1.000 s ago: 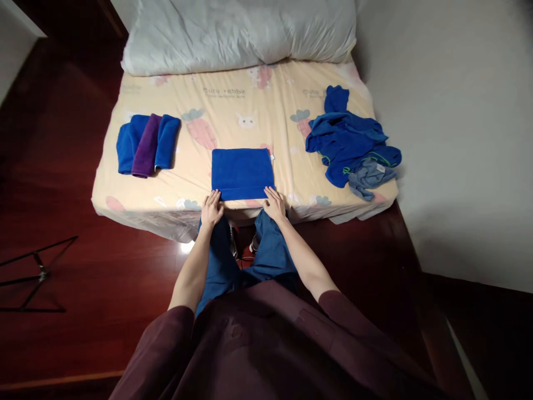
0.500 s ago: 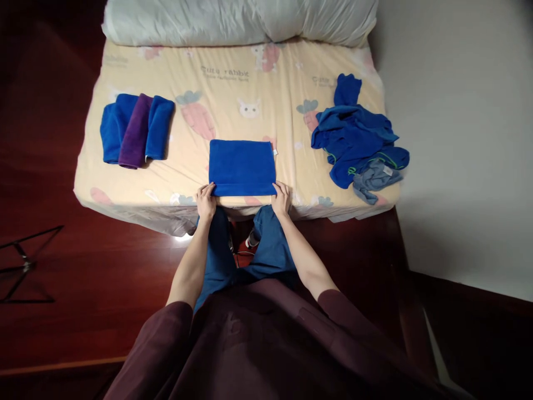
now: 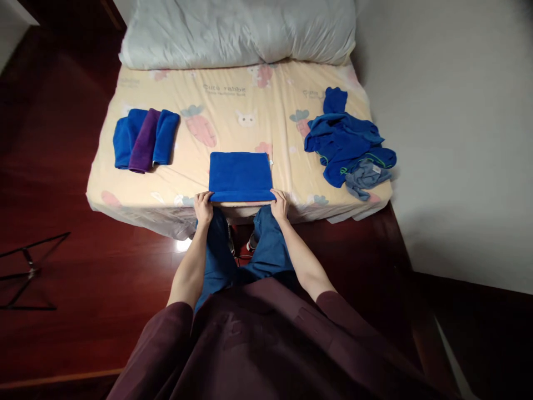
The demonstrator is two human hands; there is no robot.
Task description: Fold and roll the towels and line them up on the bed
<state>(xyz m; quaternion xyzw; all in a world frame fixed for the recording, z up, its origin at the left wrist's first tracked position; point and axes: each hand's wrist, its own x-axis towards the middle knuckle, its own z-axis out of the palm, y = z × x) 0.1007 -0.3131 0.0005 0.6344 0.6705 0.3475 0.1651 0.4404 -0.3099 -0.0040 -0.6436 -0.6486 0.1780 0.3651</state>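
Observation:
A blue towel [image 3: 240,171] lies flat on the bed in front of me, with a narrow strip folded over along its near edge. My left hand [image 3: 204,207] pinches the left end of that strip, fingers closed. At the strip's right end, my right hand [image 3: 278,204] grips the other near corner in the same way. A small white tag shows on the towel's right side. To the left lie blue and purple rolled or folded towels [image 3: 144,141], side by side. A loose heap of blue cloths [image 3: 345,139] with a grey-blue cloth [image 3: 366,179] is on the right.
The bed [image 3: 245,133] has a yellow sheet with carrots and rabbits. A pale quilt [image 3: 241,33] is bunched along its far side. A grey-white wall [image 3: 449,139] rises at the right. Black stand legs [image 3: 31,272] rest on the red-brown floor at left.
The camera view has tilted slightly, so the bed sits lower in the picture. Both hands stay on the towel's near corners, and the folded strip looks about the same.

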